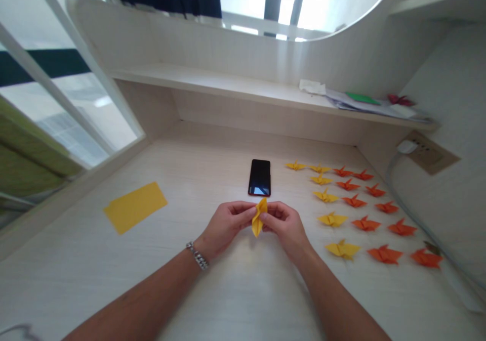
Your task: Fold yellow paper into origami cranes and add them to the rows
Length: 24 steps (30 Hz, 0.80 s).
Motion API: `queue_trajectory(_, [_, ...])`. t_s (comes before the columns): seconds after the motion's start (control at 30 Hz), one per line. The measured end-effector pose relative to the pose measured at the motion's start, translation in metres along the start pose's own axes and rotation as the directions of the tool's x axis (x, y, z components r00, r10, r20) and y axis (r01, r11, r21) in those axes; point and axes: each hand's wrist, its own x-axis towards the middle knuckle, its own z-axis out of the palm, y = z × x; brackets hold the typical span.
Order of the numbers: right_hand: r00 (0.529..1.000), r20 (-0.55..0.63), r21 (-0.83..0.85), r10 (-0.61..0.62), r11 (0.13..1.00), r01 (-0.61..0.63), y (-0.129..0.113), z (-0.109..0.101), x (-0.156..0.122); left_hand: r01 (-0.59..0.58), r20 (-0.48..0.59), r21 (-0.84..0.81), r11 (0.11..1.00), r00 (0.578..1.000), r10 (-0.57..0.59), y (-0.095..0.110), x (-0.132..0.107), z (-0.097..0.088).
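Observation:
A partly folded yellow origami paper point(258, 218) is held upright above the desk, between the fingers of both hands. My left hand point(230, 224), with a chain bracelet point(197, 255) on its wrist, pinches the paper's left side. On the other side, my right hand point(285, 225) is closed on it, the thumb lying across its front. The fingertips behind the paper are hidden. Just beyond the hands lies a black phone point(260, 178), screen up.
Rows of yellow paper cranes point(332, 219) and orange paper cranes point(366, 224) stand on the right. Yellow paper sheets point(135, 207) lie at the left. A shelf point(228, 85) with papers point(364, 103) spans the back. A grey cable point(408, 209) runs from a wall socket point(429, 151).

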Motion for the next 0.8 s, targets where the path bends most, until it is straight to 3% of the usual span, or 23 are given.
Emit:
queue_trajectory(0.47, [0.996,-0.080,-0.107,0.044,0.993,-0.052,0.0013,-0.0035,0.0018,-0.023,-0.075,0.288,0.957,0.996,0.047,-0.0037,0.0004,-0.0001])
queue_trajectory(0.8, [0.997,-0.039,-0.105,0.069,0.992,-0.073,0.0006,-0.0055,0.0015,-0.011,-0.092,0.326,0.945,0.995,0.043,-0.0035,0.0001,0.0003])
